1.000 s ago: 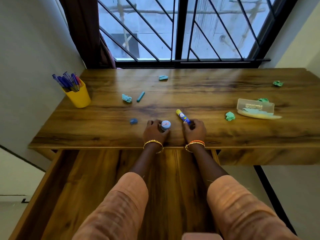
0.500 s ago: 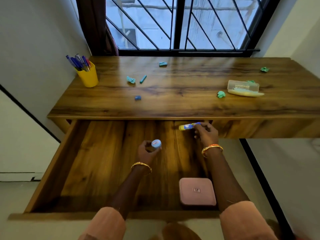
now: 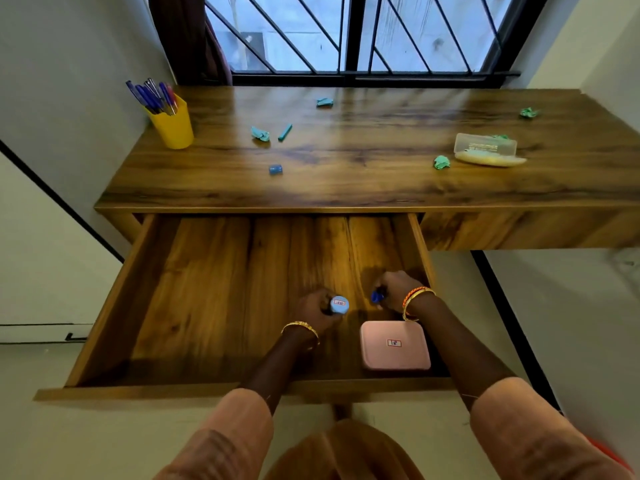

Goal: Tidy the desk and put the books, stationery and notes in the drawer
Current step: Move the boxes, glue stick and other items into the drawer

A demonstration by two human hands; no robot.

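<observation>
The wooden drawer point(image 3: 207, 306) stands pulled out below the desk point(image 3: 346, 188). Down inside it, my left hand point(image 3: 317, 308) grips a small bottle with a light blue cap point(image 3: 339, 304). My right hand point(image 3: 394, 291) holds a glue stick; only its blue end point(image 3: 376, 296) shows, the rest is hidden in my fist. A pink box point(image 3: 394, 345) lies in the drawer just in front of both hands. On the desk lie a blue eraser point(image 3: 275, 169), a teal stick point(image 3: 285, 132) and several crumpled paper notes, one point(image 3: 259, 133) beside the stick.
A yellow cup of pens point(image 3: 172, 124) stands at the desk's back left. A clear plastic case point(image 3: 486, 145) lies on a yellow lid at the right, a green paper ball point(image 3: 441, 162) beside it. Walls close in on the left and right; a barred window is behind.
Both hands have carried the bottle and the glue stick off the desktop and down into the drawer, coming to rest near the pink box. My view has tilted downward.
</observation>
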